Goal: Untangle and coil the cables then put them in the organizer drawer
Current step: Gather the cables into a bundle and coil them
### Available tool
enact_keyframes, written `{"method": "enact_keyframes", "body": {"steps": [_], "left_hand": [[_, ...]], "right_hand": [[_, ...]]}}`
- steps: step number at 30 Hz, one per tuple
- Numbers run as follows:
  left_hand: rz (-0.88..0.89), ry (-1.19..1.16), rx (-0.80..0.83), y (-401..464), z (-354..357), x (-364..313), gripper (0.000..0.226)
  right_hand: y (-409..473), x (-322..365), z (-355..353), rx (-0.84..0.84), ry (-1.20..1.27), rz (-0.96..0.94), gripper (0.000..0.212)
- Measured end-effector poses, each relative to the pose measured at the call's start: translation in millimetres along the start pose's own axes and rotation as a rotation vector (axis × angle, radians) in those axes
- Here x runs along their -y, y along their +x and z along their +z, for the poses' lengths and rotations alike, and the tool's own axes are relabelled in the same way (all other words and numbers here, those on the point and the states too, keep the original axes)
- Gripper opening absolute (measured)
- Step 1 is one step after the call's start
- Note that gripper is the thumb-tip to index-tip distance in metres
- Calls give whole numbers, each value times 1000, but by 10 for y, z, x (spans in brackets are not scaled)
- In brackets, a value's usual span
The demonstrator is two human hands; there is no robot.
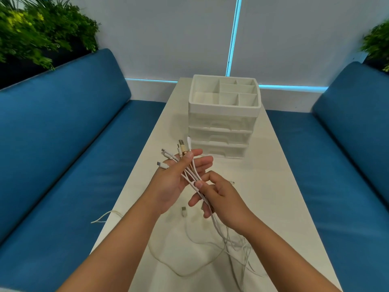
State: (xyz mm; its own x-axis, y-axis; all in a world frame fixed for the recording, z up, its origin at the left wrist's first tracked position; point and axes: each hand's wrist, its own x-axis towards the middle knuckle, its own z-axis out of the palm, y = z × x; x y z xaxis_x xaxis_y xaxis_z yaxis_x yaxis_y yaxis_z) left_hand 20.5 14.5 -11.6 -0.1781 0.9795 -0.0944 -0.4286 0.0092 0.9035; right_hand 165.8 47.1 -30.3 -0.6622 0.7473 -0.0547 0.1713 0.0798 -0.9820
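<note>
Above the table (263,186), left hand (176,182) pins the cables (190,175) by thumb near the plugs; right hand (219,199) pinches them lower. Best slide one strand free slowly; organizer (223,114) drawers look closed

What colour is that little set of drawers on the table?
The drawer organizer is off-white, almost cream, seen best in the head view.

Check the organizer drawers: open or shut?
Shut. All three drawers sit flush in the organizer; none pulled out.
</note>
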Motion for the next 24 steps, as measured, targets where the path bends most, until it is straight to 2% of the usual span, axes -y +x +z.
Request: {"method": "enact_keyframes", "body": {"steps": [4,8,12,13,15,17,18,21,24], "left_hand": [[-1,-148,35,8,20,-17,25],[32,-233,-69,60,62,34,18],[76,-64,-192,93,131,79,19],[81,-30,-231,102,148,88,21],[86,-52,-324,134,145,85,26],[111,-187,-381,194,87,27,25],[126,-247,-390,227,39,-23,24],[123,-285,-356,322,-90,-181,29],[119,-270,-306,367,-118,-312,35]], "right_hand": [[30,5,-8,-1,55,45,18],[65,28,-20,-34,-89,132,37],[65,-35,34,-56,-241,241,62],[59,-47,41,-57,-261,221,63],[45,-73,51,-16,-313,129,49],[33,-98,27,61,-361,72,30],[31,-118,1,96,-366,67,27],[36,-129,-44,95,-239,85,32],[82,-35,-18,23,-277,51,40]]}}
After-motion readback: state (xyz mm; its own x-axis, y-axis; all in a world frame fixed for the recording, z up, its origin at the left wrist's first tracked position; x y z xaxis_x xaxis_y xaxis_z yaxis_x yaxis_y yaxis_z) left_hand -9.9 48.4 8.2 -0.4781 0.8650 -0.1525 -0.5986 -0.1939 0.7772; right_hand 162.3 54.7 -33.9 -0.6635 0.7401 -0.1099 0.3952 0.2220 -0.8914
